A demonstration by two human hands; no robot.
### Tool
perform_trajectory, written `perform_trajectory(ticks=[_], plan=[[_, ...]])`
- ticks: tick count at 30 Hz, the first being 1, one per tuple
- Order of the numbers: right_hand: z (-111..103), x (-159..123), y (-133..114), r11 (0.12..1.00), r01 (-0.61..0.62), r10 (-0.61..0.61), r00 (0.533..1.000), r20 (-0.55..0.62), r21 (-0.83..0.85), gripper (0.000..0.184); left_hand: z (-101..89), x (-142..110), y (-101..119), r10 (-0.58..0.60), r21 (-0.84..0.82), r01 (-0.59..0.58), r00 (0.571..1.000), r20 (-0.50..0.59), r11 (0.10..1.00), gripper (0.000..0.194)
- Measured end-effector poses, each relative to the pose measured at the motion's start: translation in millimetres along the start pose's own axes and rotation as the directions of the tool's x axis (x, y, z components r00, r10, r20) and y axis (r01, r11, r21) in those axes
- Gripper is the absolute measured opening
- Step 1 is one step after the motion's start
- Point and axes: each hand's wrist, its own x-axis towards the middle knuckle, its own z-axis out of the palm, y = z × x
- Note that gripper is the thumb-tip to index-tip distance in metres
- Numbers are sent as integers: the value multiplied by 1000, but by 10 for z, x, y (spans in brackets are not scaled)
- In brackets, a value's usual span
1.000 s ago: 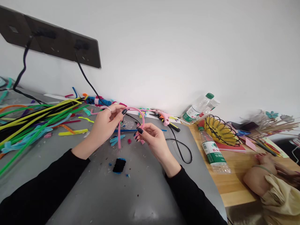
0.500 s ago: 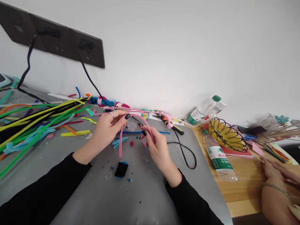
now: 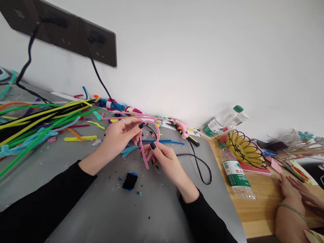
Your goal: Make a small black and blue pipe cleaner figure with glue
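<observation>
Pink pipe cleaners are bent into a loop between my two hands, above the grey table. My left hand, with a ring on one finger, pinches them at the upper left of the loop. Lower right, my right hand has its thumb and fingers closed on the other side of the bend. Loose pink ends hang down between the hands. Below them a small black fuzzy block with blue edges lies on the table. Behind my hands, longer pink pipe cleaners stretch sideways.
A bundle of coloured pipe cleaners covers the left side. A pink glue gun with a black cord lies by the wall. At right are a plastic bottle, a yellow basket and another person's hands on the wooden table.
The pink pipe cleaners have been curled from an open arch into a tighter loop. My right hand has moved slightly down and left, bringing its side of the bend near the hanging ends.
</observation>
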Motion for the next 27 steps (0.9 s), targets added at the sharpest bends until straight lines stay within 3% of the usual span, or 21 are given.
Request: perform_trajectory(ticks=[8, 19, 24, 27], plan=[[-22, 6, 26, 995, -82, 79, 995, 52, 48, 60, -32, 13, -12, -5, -30, 3, 997, -77, 1000, 27], [-5, 8, 38, 945, -202, 171, 976, 136, 257, 52, 15, -17, 26, 39, 44, -38, 999, -38, 998, 15], [5, 1, 41, 932, -255, 204, 957, 208, 258, 50, 51, -32, 19, 89, -12, -89, 996, -21, 996, 15], [7, -2, 35, 943, -224, 176, 963, 204, 245, 44, 87, -44, 14, 103, -53, -105, 994, -37, 993, 18]])
